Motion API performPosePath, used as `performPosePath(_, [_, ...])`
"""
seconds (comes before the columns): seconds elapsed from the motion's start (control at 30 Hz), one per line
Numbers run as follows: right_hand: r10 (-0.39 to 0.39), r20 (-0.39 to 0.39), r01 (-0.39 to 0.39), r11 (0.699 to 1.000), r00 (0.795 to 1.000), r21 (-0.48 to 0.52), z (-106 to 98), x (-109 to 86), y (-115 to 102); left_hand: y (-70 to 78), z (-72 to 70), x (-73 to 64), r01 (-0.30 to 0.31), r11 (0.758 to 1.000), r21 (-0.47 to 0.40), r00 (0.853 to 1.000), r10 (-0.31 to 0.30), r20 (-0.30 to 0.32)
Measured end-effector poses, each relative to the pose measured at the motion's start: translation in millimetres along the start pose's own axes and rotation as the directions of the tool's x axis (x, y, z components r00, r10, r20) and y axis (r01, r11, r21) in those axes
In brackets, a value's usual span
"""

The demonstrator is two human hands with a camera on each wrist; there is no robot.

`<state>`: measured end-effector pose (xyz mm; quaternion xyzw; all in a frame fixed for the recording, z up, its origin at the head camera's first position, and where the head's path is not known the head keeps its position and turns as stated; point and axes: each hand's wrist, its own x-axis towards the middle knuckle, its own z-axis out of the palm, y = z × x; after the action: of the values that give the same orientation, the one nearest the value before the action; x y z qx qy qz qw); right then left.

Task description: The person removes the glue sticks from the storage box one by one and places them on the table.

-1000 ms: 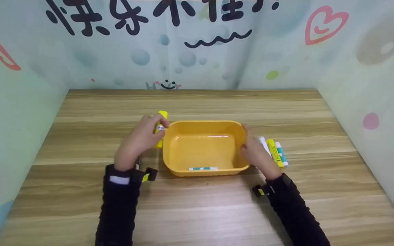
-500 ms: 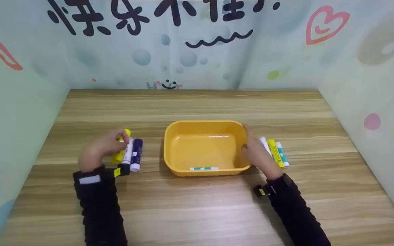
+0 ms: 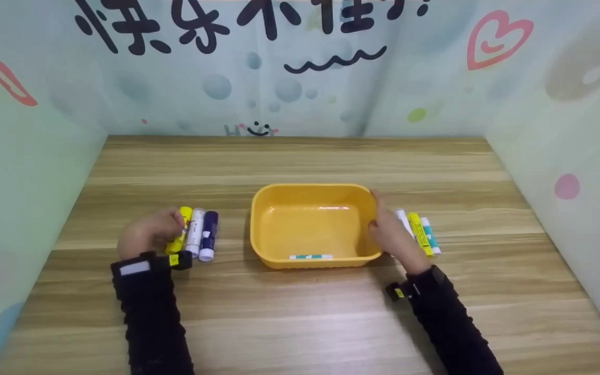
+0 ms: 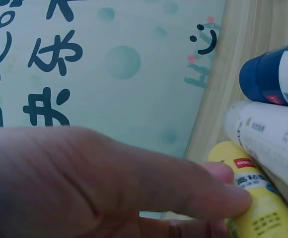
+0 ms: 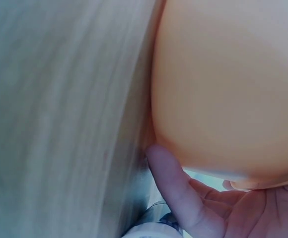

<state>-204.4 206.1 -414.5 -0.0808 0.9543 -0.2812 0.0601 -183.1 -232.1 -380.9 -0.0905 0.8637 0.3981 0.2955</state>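
My left hand (image 3: 157,229) is beside a yellow glue stick (image 3: 177,237) on the left of the table, its fingertips touching that stick's side. In the left wrist view the thumb lies straight against the yellow glue stick (image 4: 258,198). A white glue stick (image 3: 195,233) and a dark blue one (image 3: 209,237) lie alongside it in a row. My right hand (image 3: 391,234) grips the right wall of a yellow plastic tub (image 3: 310,190), thumb on the inside. The right wrist view shows a finger against the tub's outer wall (image 5: 223,99).
White (image 3: 403,221), yellow (image 3: 419,234) and teal-and-white (image 3: 430,237) sticks lie right of the tub, partly behind my right hand. Inside the tub, a thin teal-and-white stick (image 3: 310,257) shows above the near rim. Printed fabric walls (image 3: 289,99) border the wooden table (image 3: 289,323).
My left hand has carried the yellow glue stick from the tub's left side to the row and set it down beside the white one. The right hand stays on the tub.
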Motion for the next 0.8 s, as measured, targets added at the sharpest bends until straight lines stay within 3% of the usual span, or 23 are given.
performPosePath(0.27, [-0.003, -0.007, 0.003, 1.0, 1.0, 0.008, -1, -1.3, 1, 7.0, -0.9, -5.2, -0.004, 0.999, 0.042, 1.0, 0.005, -0.014])
performPosePath(0.4, [0.0, -0.006, 0.0, 1.0, 1.0, 0.005, 0, -0.5, 1, 22.1, 0.8, -15.0, -0.063, 0.991, 0.117, 0.994, 0.072, -0.079])
performPosePath(0.5, [-0.003, -0.006, 0.003, 1.0, 1.0, 0.0, 0, 0.0, 2, 41.4, 8.0, -23.5, -0.159, 0.967, 0.2, 0.971, 0.19, -0.144])
performPosePath(0.6, [-0.007, -0.006, 0.007, 1.0, 1.0, -0.005, 0, 0.4, 2, 62.6, 21.1, -28.2, -0.264, 0.927, 0.266, 0.932, 0.317, -0.177])
performPosePath(0.7, [0.001, -0.001, -0.001, 1.0, 1.0, -0.007, 0, 1.1, 2, 81.4, 37.8, -27.0, -0.349, 0.886, 0.304, 0.898, 0.409, -0.163])
performPosePath(0.8, [0.003, 0.002, -0.003, 1.0, 1.0, -0.013, 0, 1.7, 1, 98.1, 57.1, -24.2, -0.393, 0.853, 0.343, 0.875, 0.461, -0.144])
